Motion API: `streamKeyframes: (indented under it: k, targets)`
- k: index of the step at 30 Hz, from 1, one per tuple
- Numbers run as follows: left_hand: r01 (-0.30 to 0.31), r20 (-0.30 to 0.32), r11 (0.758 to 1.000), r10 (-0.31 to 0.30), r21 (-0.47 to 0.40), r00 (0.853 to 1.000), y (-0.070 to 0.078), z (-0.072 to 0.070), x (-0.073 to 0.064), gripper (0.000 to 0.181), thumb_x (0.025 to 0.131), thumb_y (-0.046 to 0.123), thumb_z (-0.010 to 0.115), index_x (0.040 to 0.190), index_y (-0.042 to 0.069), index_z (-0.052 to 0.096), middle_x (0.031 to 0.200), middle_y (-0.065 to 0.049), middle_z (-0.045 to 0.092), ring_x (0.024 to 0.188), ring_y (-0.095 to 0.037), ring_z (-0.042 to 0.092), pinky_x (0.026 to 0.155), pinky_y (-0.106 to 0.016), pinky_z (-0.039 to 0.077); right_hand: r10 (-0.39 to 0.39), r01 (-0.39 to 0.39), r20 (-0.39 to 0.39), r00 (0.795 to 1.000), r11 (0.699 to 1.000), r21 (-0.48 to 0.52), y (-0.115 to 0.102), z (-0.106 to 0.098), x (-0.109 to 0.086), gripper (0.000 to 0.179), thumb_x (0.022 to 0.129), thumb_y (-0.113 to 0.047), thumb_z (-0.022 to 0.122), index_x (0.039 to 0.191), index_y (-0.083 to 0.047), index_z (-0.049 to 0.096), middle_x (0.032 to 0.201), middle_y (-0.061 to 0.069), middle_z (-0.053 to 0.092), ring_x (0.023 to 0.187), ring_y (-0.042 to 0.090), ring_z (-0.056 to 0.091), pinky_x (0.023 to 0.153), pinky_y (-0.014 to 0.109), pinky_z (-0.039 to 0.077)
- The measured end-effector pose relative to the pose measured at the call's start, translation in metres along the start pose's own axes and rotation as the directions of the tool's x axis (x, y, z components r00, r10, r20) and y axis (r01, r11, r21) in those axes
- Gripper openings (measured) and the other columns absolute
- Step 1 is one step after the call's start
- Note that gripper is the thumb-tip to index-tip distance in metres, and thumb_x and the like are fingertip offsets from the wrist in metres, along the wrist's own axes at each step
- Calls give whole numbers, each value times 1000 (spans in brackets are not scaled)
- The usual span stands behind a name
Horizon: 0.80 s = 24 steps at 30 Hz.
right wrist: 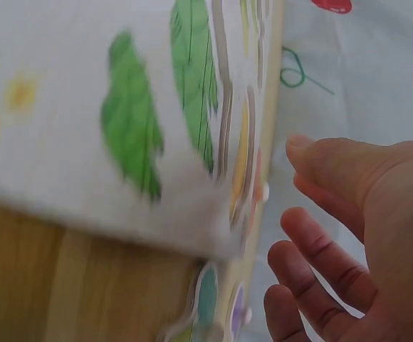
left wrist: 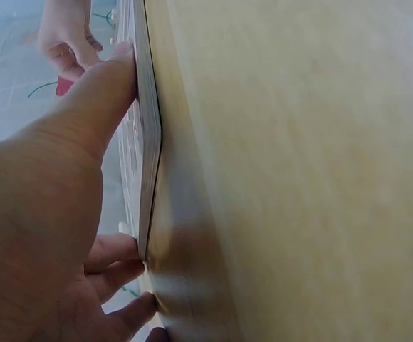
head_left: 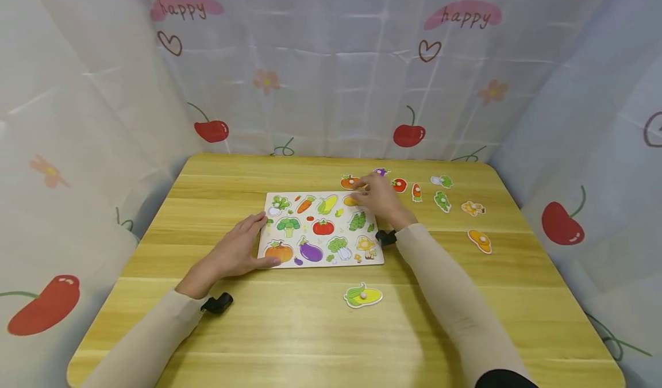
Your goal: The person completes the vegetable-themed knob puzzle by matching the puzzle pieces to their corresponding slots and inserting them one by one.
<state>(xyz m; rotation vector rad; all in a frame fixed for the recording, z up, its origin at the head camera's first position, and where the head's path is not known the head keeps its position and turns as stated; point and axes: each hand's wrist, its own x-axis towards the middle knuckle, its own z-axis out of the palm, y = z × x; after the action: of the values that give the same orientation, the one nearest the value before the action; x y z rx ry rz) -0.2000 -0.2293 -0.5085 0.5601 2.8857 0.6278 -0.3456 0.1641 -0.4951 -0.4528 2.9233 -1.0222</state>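
A white vegetable puzzle board (head_left: 300,210) lies on the table. My left hand (head_left: 235,250) braces its near left corner, thumb along the near edge and fingers against the left side. In the left wrist view, the thumb (left wrist: 96,100) lies along the board's edge. Over the far right corner is my right hand (head_left: 380,198), fingertips between a yellow picture and the pumpkin piece (head_left: 349,181) behind the board. The right wrist view shows the thumb (right wrist: 335,160) apart from the loosely bent fingers, with nothing between them. A corn piece (head_left: 368,297) with a knob lies in front of the board.
More knobbed pieces lie right of and behind the board: an eggplant (head_left: 381,172), a tomato (head_left: 399,185), a carrot (head_left: 416,192), a bok choy (head_left: 446,181), a green vegetable (head_left: 442,202), a mushroom (head_left: 473,208) and an orange-yellow piece (head_left: 480,241). Printed curtains (head_left: 331,100) enclose the table.
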Motion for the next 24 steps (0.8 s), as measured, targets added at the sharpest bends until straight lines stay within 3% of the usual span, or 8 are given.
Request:
streamKeyframes:
  k: [8, 16, 20, 24]
  targets:
    - [-2, -1, 1000, 2, 4, 1000, -1, 1, 0, 122, 98, 62, 91, 179, -8, 33, 192, -26, 29, 176, -55, 32, 141, -73, 34, 24, -25, -44, 999, 999, -23, 29, -26, -13, 31, 108, -22, 86, 135, -6, 85, 142, 20, 76, 130, 44, 73, 113, 61, 64]
    - [9, -1, 1000, -9, 4, 1000, 0, -1, -3, 122, 98, 63, 91, 179, -9, 33, 191, -26, 30, 175, -55, 32, 141, -73, 34, 11, -16, -104, 995, 999, -44, 59, -45, -25, 32, 109, -18, 84, 135, 2, 83, 138, 29, 73, 126, 48, 73, 114, 63, 63]
    - [10, -2, 1000, -10, 4, 1000, -2, 0, -3, 123, 97, 63, 91, 179, -8, 34, 191, -25, 30, 176, -54, 33, 141, -72, 35, 16, -21, -123, 992, 999, -43, 72, -56, -33, 33, 108, -19, 85, 133, 3, 84, 132, 30, 74, 117, 47, 71, 106, 59, 62]
    - [3, -3, 1000, -3, 2, 1000, -2, 1, -1, 123, 98, 64, 91, 179, -7, 33, 192, -24, 30, 176, -53, 33, 141, -72, 35, 33, -45, -144, 989, 996, -77, 89, -65, -37, 32, 109, -21, 84, 133, 1, 84, 122, 28, 74, 110, 42, 64, 96, 52, 53]
